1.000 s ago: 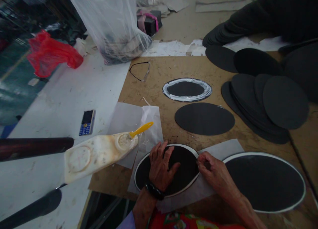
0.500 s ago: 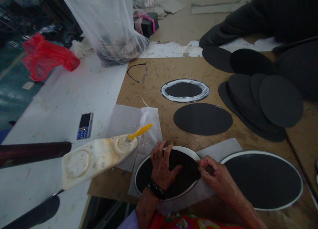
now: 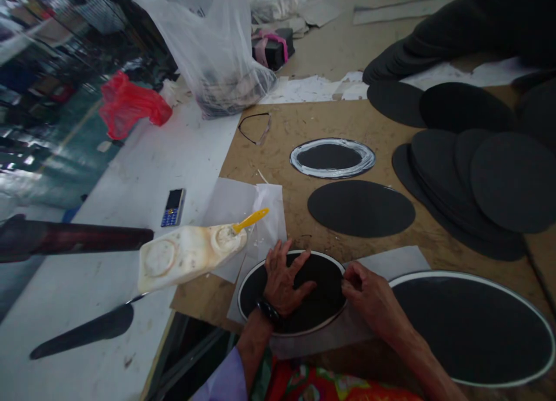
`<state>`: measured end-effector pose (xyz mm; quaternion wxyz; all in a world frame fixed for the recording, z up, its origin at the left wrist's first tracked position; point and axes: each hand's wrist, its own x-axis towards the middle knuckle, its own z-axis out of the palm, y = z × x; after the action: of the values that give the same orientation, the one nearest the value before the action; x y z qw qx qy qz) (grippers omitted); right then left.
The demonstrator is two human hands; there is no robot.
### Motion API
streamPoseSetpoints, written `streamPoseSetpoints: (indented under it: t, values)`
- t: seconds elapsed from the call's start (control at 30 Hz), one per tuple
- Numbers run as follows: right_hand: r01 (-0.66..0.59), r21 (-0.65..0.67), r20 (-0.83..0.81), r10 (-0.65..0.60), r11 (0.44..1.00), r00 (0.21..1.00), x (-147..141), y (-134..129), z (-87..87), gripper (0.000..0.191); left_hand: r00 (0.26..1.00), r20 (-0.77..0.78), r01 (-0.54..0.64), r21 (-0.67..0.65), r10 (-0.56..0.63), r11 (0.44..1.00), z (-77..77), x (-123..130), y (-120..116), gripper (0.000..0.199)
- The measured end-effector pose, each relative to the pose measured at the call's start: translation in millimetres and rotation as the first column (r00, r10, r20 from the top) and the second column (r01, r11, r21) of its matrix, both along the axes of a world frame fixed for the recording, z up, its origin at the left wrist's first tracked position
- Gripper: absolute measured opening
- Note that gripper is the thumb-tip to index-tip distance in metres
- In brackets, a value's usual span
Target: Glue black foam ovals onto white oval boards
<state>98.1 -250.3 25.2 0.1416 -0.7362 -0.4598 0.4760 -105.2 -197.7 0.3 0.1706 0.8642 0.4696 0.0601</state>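
My left hand (image 3: 283, 279), with a dark band on its wrist, lies spread on a black oval sheet (image 3: 319, 291). Around that sheet runs a thin white rim, and white paper shows underneath. At the sheet's right end my right hand (image 3: 367, 291) pinches the edge between thumb and fingers. A larger black oval with a white rim (image 3: 473, 325) lies to the right of this hand. Farther back are a plain black oval (image 3: 361, 208) and a smaller oval with a ring of white paste (image 3: 332, 157).
Stacked black ovals (image 3: 456, 181) are at the right. Leftward stand a whitish plastic container (image 3: 186, 259) with a yellow-handled tool (image 3: 252, 219), a keypad phone (image 3: 172, 207) and a dark-handled tool (image 3: 87, 331). Eyeglasses (image 3: 256, 128) and a plastic bag (image 3: 217, 59) lie farther back.
The wide white strip at the upper right of the oval under my hands has narrowed to a thin rim. My left hand stays on the sheet. The view has turned slightly left.
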Motion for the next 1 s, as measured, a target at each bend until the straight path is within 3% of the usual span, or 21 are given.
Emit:
streamPoseSetpoints:
  t: [0.23,0.7,1.0]
  values:
    - [-0.083,-0.048,0.184,0.09,0.995,0.979,-2.4,6.6,0.3,0.005,1.0,-0.02,-0.005,-0.005,0.005,1.0,2.5,4.2,-1.7,0.06]
    - [-0.108,-0.08,0.251,0.125,0.991,0.96,-7.9,5.9,-0.3,0.005,0.997,0.056,-0.043,-0.033,0.045,0.999,0.9,3.8,-3.8,0.059]
    - [-0.096,-0.144,0.332,0.14,0.985,0.933,-7.1,8.9,10.9,0.008,0.997,0.049,-0.065,-0.032,0.066,0.997,3.6,6.3,-3.2,0.061]
